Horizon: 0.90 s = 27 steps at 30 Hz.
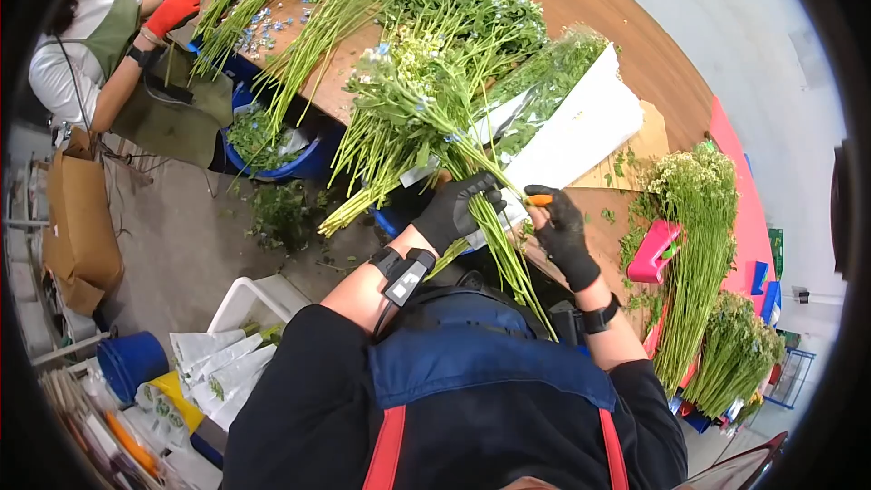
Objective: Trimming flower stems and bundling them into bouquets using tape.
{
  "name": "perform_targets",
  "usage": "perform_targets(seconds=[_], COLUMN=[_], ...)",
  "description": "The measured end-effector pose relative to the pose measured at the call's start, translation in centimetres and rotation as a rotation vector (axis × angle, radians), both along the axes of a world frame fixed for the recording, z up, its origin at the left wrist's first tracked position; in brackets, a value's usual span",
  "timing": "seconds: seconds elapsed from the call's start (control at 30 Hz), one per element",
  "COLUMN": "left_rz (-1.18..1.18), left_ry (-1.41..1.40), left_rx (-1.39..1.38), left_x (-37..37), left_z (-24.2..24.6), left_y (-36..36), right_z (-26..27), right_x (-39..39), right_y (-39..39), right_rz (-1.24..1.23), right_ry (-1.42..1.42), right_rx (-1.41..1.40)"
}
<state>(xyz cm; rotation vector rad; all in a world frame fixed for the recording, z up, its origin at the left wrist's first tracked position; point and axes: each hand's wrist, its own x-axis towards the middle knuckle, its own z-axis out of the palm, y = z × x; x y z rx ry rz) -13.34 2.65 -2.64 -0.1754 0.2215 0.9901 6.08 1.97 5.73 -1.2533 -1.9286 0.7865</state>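
My left hand (463, 212), in a black glove, is closed around a bunch of long green flower stems (500, 245). Its leafy tops with small pale and blue flowers (401, 78) point up and left, and the cut ends hang down in front of my apron. Close on the right, my black-gloved right hand (563, 235) has a small orange-handled tool (539, 200) in its fingers, beside the stems; its blade cannot be made out. Just beyond both hands lies a white paper-wrapped bouquet (578, 129).
More blue-flowered bunches (326, 34) lie across the wooden table (646, 34). A blue bucket (289, 167) of cuttings stands below its edge. At right are a pink tape dispenser (652, 252) and white-flowered bunches (697, 252). A co-worker's red-gloved hand (175, 8) is at upper left.
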Motion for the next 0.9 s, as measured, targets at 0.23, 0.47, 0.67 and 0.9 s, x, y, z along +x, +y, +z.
perform_targets(seconds=[0.23,0.47,0.67,0.9], left_rz=[0.116,0.043,0.033,-0.07], left_ry=[0.52,-0.041,0.033,0.144], left_rx=[0.396,0.058,0.094,0.026], left_x=[-0.3,-0.8,-1.4,-1.5], left_z=[-0.3,-0.7,-0.4,2.8], left_y=[-0.6,-0.1,-0.4,-0.5], right_z=[0.0,0.6,-0.4,0.3], right_x=[-0.7,-1.2,-1.0,-1.0], right_y=[-0.9,-2.3,-2.1,-1.8], right_rz=[0.099,0.057,-0.008,0.094], right_ry=[-0.196,-0.443,-0.499,-0.711], right_rx=[0.204,0.163,0.174,0.167])
